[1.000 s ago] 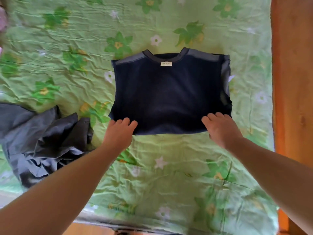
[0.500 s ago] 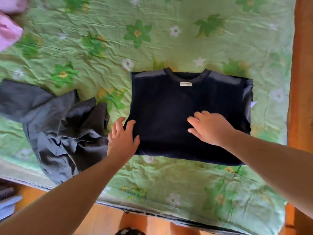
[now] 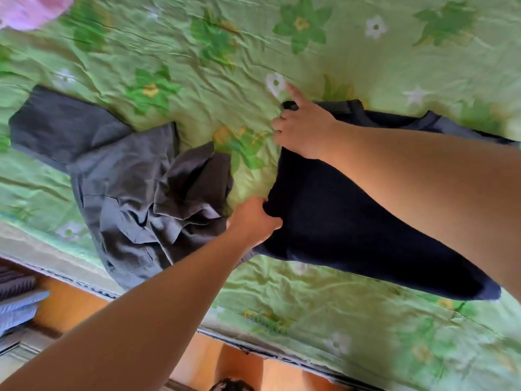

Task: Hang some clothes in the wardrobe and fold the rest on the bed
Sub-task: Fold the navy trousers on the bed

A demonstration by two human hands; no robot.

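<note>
A folded navy top (image 3: 338, 215) with grey shoulder bands lies on the green flowered bed cover (image 3: 310, 60). My left hand (image 3: 252, 221) grips its near left corner, fingers curled round the edge. Crossing over the top, my right hand (image 3: 303, 128) holds its far left corner by the collar side, with the index finger pointing outward. My right forearm hides much of the garment's right half. A crumpled grey shirt (image 3: 127, 182) lies just left of my left hand, unfolded.
A pink garment (image 3: 31, 9) shows at the top left corner. The bed's near edge (image 3: 253, 337) runs diagonally across the bottom, with orange wooden floor (image 3: 197, 362) below it. Striped blue-grey fabric (image 3: 17, 300) sits at the lower left beside the bed.
Both hands left the flat top's surface and took hold of its left edge. My right hand crossed to the far left corner. The view swung right, bringing the grey shirt toward the centre.
</note>
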